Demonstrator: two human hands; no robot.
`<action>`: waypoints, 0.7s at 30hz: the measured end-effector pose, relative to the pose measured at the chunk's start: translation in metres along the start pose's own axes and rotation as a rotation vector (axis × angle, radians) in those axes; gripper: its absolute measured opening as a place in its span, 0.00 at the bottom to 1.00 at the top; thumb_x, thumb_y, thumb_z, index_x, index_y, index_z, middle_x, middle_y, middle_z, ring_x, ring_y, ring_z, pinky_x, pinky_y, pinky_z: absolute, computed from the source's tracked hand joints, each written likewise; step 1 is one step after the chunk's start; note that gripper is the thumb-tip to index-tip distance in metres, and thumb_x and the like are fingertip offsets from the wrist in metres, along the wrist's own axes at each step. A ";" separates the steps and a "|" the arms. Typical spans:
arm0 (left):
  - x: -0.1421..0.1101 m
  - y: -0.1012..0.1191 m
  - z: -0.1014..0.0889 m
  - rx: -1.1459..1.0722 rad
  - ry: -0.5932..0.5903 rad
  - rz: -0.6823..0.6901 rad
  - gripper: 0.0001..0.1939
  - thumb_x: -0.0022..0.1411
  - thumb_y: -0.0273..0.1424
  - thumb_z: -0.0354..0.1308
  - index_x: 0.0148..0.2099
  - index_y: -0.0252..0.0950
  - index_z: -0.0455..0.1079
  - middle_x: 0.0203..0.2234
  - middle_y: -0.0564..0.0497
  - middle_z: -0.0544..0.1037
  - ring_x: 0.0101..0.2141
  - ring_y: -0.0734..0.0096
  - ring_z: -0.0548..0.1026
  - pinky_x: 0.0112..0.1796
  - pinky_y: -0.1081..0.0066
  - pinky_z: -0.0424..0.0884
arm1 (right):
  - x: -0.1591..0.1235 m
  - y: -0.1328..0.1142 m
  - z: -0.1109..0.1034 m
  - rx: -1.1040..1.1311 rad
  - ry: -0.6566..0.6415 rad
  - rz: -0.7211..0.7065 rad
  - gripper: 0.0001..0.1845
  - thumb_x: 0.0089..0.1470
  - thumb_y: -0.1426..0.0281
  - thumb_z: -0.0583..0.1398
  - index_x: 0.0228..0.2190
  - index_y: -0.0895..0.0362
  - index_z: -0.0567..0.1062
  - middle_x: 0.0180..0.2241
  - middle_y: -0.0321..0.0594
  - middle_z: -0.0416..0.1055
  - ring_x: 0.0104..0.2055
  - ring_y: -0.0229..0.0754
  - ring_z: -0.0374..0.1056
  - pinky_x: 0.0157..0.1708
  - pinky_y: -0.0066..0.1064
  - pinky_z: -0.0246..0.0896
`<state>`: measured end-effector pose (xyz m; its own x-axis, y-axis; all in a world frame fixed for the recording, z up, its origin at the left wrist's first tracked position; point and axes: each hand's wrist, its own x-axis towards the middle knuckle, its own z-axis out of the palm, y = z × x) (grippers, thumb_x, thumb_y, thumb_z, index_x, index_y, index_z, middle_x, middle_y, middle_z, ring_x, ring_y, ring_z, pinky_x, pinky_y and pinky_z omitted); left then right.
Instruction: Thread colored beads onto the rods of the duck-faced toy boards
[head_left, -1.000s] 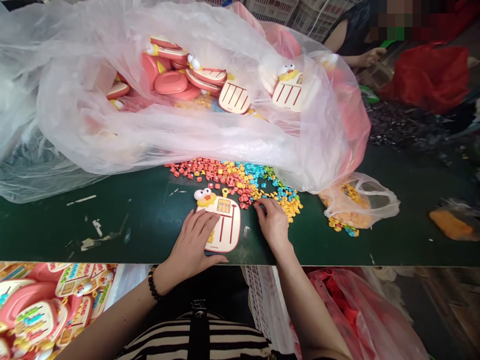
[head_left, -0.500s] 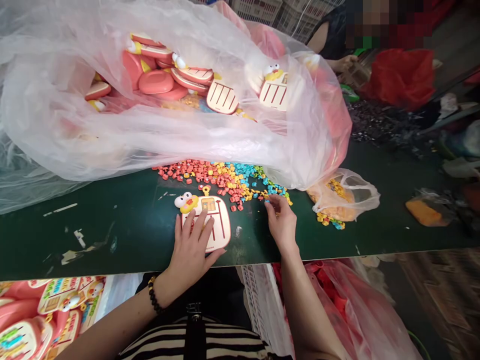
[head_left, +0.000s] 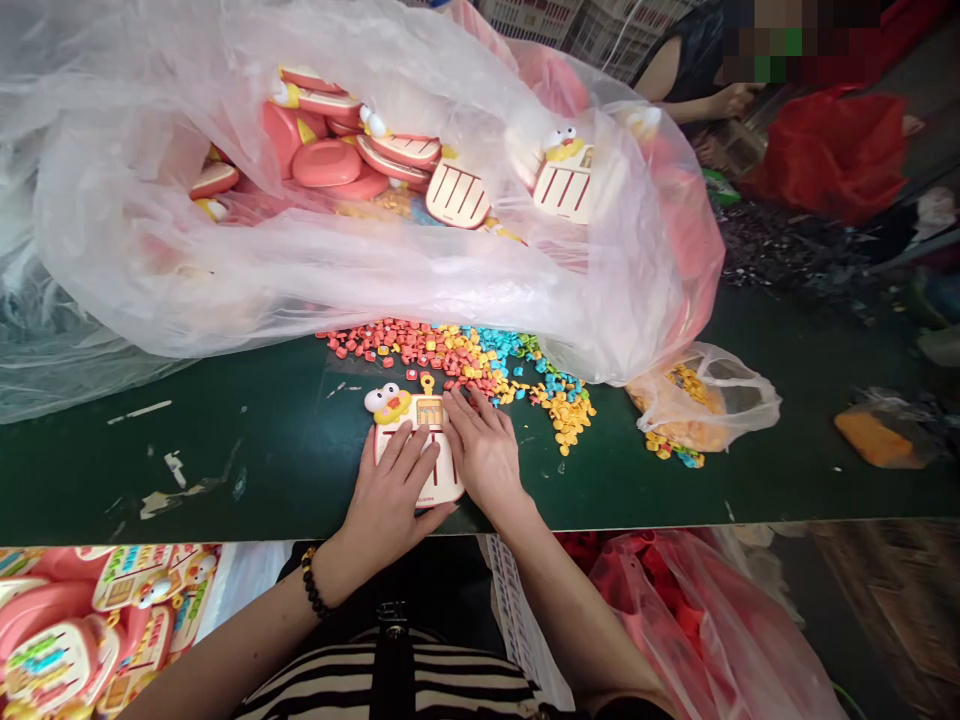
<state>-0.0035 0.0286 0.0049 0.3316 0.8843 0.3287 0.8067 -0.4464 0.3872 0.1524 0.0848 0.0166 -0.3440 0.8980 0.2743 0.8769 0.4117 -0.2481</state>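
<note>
A cream-and-red toy board [head_left: 427,490] with slots and a bug-eyed yellow duck head [head_left: 388,402] lies flat on the green table. My left hand [head_left: 394,485] rests on its left part, fingers spread over the face and thumb at the near edge. Over the right side of the board is my right hand [head_left: 484,450], its fingers drawn together near the upper right slot. Whatever its fingertips hold, if anything, is hidden. Small red pieces [head_left: 409,340], yellow pieces [head_left: 568,415] and blue pieces [head_left: 502,345] lie heaped just beyond.
A large clear plastic bag [head_left: 315,285] of similar boards spans the table's far side. To the right sit a small bag [head_left: 697,400] of yellow pieces and a wrapped orange lump [head_left: 874,440]. Finished-looking boards [head_left: 60,650] lie lower left. A person's arm [head_left: 712,105] shows at the back right.
My right hand has moved left from the heap of pieces onto the board's right side. My left hand stays on the board. The camera view has shifted slightly.
</note>
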 end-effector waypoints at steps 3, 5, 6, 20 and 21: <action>-0.002 -0.001 0.001 -0.057 0.015 -0.022 0.28 0.61 0.39 0.54 0.60 0.30 0.60 0.56 0.36 0.69 0.60 0.50 0.62 0.60 0.46 0.50 | -0.020 -0.011 -0.004 0.013 -0.036 -0.008 0.23 0.63 0.68 0.51 0.58 0.56 0.65 0.57 0.46 0.67 0.65 0.52 0.54 0.56 0.47 0.56; -0.003 -0.003 0.001 -0.084 0.017 -0.011 0.29 0.61 0.36 0.53 0.62 0.29 0.56 0.56 0.35 0.69 0.60 0.51 0.62 0.60 0.47 0.50 | -0.030 -0.021 -0.006 0.041 -0.063 -0.007 0.25 0.63 0.69 0.51 0.60 0.56 0.63 0.59 0.46 0.64 0.67 0.52 0.50 0.58 0.49 0.54; -0.004 -0.005 0.001 -0.090 0.014 -0.001 0.30 0.61 0.35 0.53 0.63 0.29 0.54 0.56 0.35 0.68 0.61 0.52 0.61 0.60 0.48 0.51 | -0.032 -0.025 -0.006 0.058 -0.078 -0.009 0.25 0.62 0.69 0.51 0.60 0.55 0.63 0.60 0.46 0.62 0.67 0.52 0.48 0.59 0.50 0.53; 0.005 0.004 -0.013 0.028 -0.133 0.027 0.27 0.59 0.42 0.60 0.58 0.38 0.65 0.58 0.42 0.68 0.58 0.45 0.61 0.58 0.36 0.48 | 0.011 0.092 -0.015 0.020 0.190 0.227 0.14 0.59 0.68 0.53 0.36 0.55 0.78 0.40 0.47 0.76 0.41 0.49 0.71 0.42 0.42 0.66; 0.005 0.005 -0.014 0.037 -0.132 0.022 0.27 0.59 0.42 0.60 0.58 0.38 0.65 0.57 0.42 0.69 0.58 0.44 0.61 0.58 0.34 0.47 | 0.011 0.094 -0.012 -0.019 0.183 0.218 0.14 0.58 0.68 0.53 0.37 0.55 0.78 0.40 0.47 0.76 0.40 0.49 0.70 0.42 0.42 0.66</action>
<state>-0.0046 0.0291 0.0205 0.4087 0.8858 0.2197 0.8151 -0.4625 0.3488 0.2353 0.1316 0.0074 -0.0818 0.9213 0.3803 0.9303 0.2074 -0.3025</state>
